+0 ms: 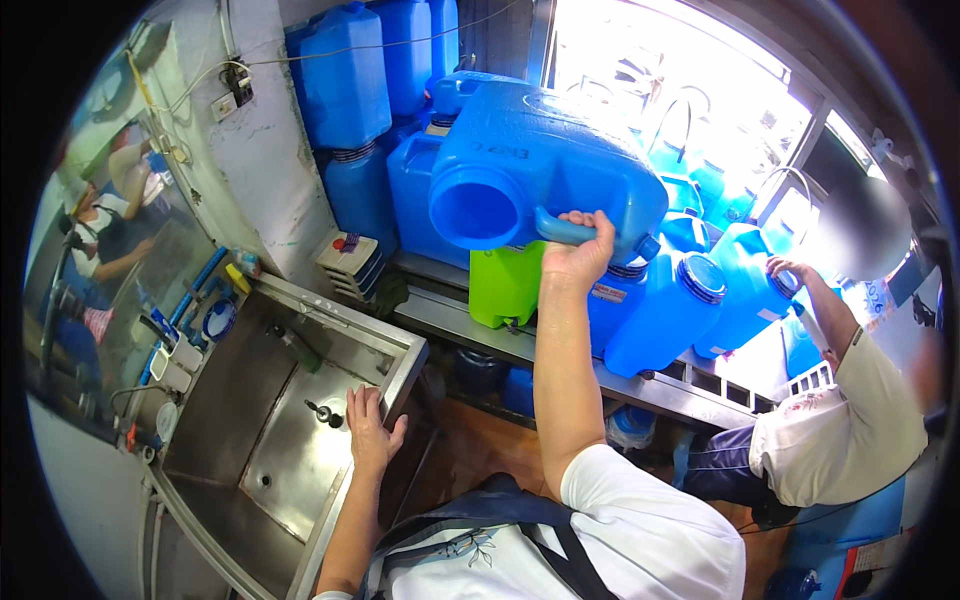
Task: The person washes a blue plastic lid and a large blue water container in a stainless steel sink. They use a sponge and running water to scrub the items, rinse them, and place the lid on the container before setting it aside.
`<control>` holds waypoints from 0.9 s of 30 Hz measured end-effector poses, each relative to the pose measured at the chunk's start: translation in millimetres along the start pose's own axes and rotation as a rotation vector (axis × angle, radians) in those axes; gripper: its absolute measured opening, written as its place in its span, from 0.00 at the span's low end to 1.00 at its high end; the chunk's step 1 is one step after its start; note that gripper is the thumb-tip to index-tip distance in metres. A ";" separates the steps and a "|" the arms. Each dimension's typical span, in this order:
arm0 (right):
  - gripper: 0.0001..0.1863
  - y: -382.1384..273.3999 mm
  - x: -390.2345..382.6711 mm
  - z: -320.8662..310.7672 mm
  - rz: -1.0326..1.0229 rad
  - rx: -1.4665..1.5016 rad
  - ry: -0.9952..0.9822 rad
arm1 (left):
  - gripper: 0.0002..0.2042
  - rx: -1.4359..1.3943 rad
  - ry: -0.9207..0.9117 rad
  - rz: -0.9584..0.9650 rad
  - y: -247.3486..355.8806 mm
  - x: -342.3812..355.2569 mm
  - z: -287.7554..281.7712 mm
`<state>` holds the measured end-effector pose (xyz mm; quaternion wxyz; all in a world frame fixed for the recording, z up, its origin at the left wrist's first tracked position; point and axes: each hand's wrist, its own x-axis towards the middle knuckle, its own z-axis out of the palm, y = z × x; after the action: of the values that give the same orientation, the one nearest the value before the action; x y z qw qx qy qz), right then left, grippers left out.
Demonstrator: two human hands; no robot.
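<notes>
A large blue water jug [570,150] lies on its side in mid-air, its wide round mouth uncapped and facing me. My right hand [582,245] is wrapped round the jug's handle, with the arm stretched forward. A small blue cap or spout shows at the jug's lower right corner. My left hand [370,425] holds nothing; its fingers are spread above the near right side of the steel sink [405,365]. Close to those fingertips a dark spout fitting [325,412] stands up in the sink. A green-bodied nozzle [298,350] is at the sink's back wall.
Capped blue jugs [660,320] line the metal bench [690,395], with a green container [500,285] among them. More blue jugs [345,80] are stacked behind. At right a co-worker [830,430] touches a jug. Brushes and a holder [175,360] sit left of the sink.
</notes>
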<state>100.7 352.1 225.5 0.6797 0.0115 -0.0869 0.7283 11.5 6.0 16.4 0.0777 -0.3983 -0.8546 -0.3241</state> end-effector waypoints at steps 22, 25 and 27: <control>0.31 115.9 11.5 -11.0 0.502 -0.275 -0.126 | 0.23 -0.268 0.058 -0.124 -28.9 -18.8 -29.1; 0.30 132.5 2.8 -17.2 0.521 -0.295 -0.050 | 0.19 -0.264 0.055 -0.179 -53.5 -41.4 -61.0; 0.31 145.4 -6.8 -23.9 0.496 -0.309 -0.051 | 0.19 -0.285 0.074 -0.245 -73.9 -62.2 -84.8</control>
<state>-40.6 339.9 184.9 0.4724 -0.0955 -0.2139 0.8497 -11.4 -120.4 21.7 0.0117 -0.2859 -0.8387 -0.4633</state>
